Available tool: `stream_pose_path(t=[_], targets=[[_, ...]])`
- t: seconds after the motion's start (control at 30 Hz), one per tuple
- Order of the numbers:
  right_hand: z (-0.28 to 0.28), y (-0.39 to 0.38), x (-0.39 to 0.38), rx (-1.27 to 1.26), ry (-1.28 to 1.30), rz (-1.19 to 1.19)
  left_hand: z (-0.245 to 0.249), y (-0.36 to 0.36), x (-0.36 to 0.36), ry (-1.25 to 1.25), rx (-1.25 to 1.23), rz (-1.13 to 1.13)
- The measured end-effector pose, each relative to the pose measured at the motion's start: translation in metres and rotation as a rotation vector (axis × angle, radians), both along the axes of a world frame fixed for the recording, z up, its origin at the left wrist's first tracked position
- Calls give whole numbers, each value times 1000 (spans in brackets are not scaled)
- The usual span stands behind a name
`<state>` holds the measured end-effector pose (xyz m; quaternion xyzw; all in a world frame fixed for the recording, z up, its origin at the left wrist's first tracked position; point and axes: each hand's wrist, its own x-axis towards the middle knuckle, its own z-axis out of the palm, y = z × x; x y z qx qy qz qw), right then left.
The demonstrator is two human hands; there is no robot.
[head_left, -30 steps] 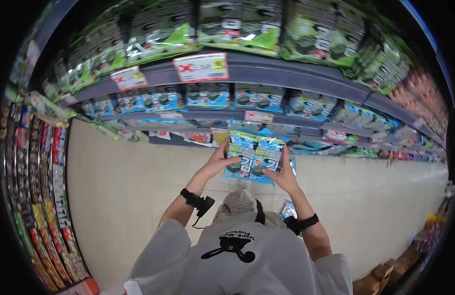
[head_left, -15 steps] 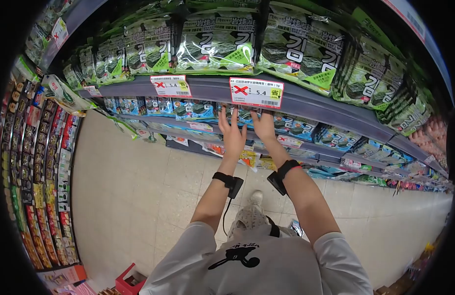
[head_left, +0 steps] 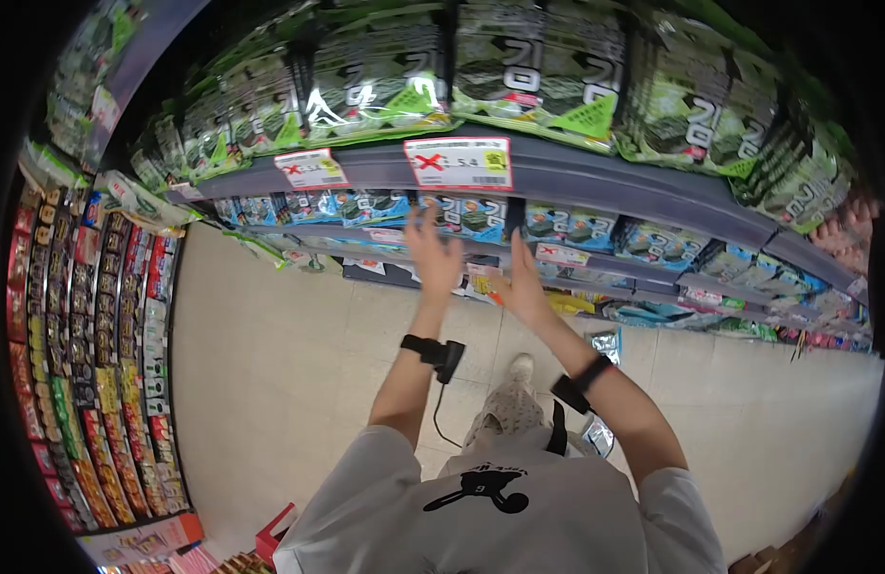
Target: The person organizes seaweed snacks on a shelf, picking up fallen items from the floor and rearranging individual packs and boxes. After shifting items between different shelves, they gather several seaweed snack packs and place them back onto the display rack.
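Both hands have drawn back and down from the shelf edge they were pressed against half a second ago, and the two blue packs they carried a second ago are no longer in them (most likely slotted into the row ahead, though which packs those are cannot be told). Nearest the camera is the white shirt (head_left: 480, 488) with its black print, and below the forearms a patterned shoe (head_left: 512, 407) stands on the pale floor (head_left: 299, 364), with a stray foil pack (head_left: 605, 342) lying just right of the right forearm. A black wrist band (head_left: 428, 349) with a dangling cable sits on the left arm, and a second band (head_left: 581, 381) on the right. Farther out, the left hand (head_left: 433, 253) is raised with fingers spread and nothing in it; the right hand (head_left: 521, 287), slightly lower and just beside it, is likewise loose and empty, palm turned toward the shelf. Just beyond the fingertips of both, apart from them now, the blue seaweed packs (head_left: 471, 215) stand upright in their row. Judging by the empty hands and the full row, this placing looks finished. Above the hands runs the grey shelf edge (head_left: 576, 187) carrying a price tag (head_left: 458, 163) with a red cross, and a second tag (head_left: 310, 167) off to the left. Beyond and above that hang the big green seaweed bags (head_left: 519, 67). Far to the left of the left hand, racks of small snack packets (head_left: 79, 364) line the opposite side of the aisle.
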<state>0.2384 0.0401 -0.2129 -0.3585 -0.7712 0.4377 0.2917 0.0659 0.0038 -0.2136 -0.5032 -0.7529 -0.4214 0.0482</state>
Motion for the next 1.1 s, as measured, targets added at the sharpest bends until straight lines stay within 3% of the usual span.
stream_pose_path(t=[0.07, 0.13, 0.2, 0.37, 0.43, 0.5, 0.57, 0.63, 0.7, 0.73, 0.77, 0.83, 0.93, 1.07, 1.1], targets=[[-8, -29, 41, 42, -49, 86, -10, -2, -31, 64, 82, 232], [-18, -51, 76, 74, -94, 166, 1, 4, -71, -25, 184, 436], [-26, -61, 104, 33, -183, 231, -4, 17, -106, -311, 115, 621], [-82, -82, 204, -185, -273, -62, -44, 39, -149, -119, -126, 510], [-110, -99, 257, -266, -302, -204, -30, 36, -134, -115, -162, 562], [-135, -126, 310, -357, -429, -386, -22, 37, -117, 48, -175, 617], [-153, -157, 360, -469, -517, -527, 6, 33, -18, 82, 124, 278], [-199, -199, 409, -538, -515, -707, 19, 22, 89, 83, 88, -140], [-234, -236, 443, -672, -492, -900, -26, 4, 170, -28, -13, -564], [-255, -253, 458, -704, -494, -929, -86, -14, 186, 20, -153, -689], [-276, -275, 469, -815, -497, -1010, -93, -21, 236, 169, -252, -841], [-322, -312, 486, -950, -513, -1109, -150, -33, 306, -118, -523, -1034], [-384, -358, 499, -1058, -573, -1102, -264, -37, 365, -175, -809, -1190], [-479, -381, 514, -1049, -484, -1131, -459, -35, 390, -35, -933, -1205], [-507, -385, 523, -1002, -516, -1128, -504, -35, 391, -73, -990, -1097]])
